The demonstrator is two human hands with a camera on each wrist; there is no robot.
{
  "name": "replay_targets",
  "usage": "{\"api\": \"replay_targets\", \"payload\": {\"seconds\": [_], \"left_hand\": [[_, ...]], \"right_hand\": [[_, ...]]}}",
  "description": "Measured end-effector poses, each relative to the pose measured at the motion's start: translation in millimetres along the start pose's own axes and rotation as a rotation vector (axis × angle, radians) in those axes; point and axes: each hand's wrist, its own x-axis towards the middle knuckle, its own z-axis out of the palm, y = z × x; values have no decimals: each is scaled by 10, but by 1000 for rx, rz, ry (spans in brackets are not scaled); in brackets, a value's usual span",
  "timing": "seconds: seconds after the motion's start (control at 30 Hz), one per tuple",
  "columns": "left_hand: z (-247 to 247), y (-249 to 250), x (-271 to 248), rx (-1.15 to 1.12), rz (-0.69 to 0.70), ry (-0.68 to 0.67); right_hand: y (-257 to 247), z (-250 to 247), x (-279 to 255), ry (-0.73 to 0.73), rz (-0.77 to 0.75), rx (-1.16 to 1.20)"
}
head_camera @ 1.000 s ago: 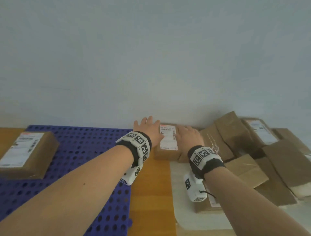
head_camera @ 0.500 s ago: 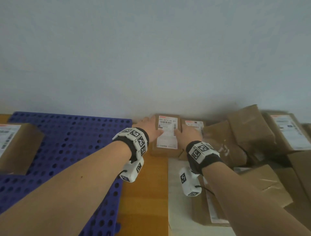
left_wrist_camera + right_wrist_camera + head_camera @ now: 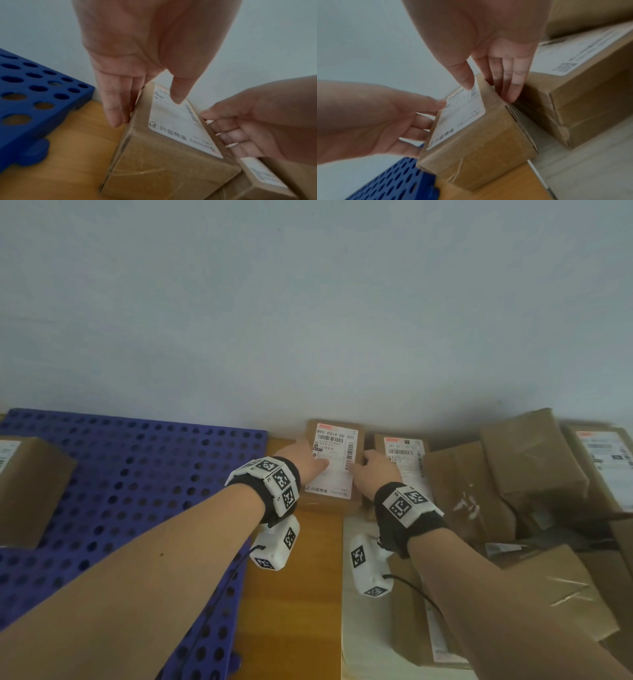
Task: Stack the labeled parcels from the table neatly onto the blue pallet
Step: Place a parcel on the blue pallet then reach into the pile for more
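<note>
Both hands clamp one labeled parcel (image 3: 334, 463) between them. Left hand (image 3: 305, 462): fingers (image 3: 118, 108) flat down the parcel's left wall, thumb on top over the white shipping label (image 3: 180, 121). Right hand (image 3: 375, 474): fingers (image 3: 508, 83) slid into the gap between this parcel and the neighbouring labeled box (image 3: 406, 460), thumb on the label's right edge.

Change from half a second ago: hands then lay over the parcel top; now the fingers have dropped down both sides. Reads as grip set, lift next. Parcel appears to sit on the wooden table (image 3: 294, 594) at the wall, not yet raised.

Relative to the grip: parcel lies dead between the palms, at 12 o'clock from the person. Blue pallet (image 3: 137, 474) spreads from 9 to 11 o'clock, its near corner just beside the parcel. One box (image 3: 30, 484) is on the pallet at 9 o'clock. Remaining heap of cartons (image 3: 534, 474) lies at 2 to 4 o'clock.
</note>
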Motion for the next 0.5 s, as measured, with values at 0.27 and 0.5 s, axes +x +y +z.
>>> {"api": "replay_targets", "payload": {"seconds": [0.27, 0.5], "left_hand": [[-70, -32, -206, -74, 19, 34], [-315, -3, -709, -75, 120, 194]], "right_hand": [[-70, -29, -227, 29, 7, 195], [-166, -164, -525, 113, -95, 274]]}}
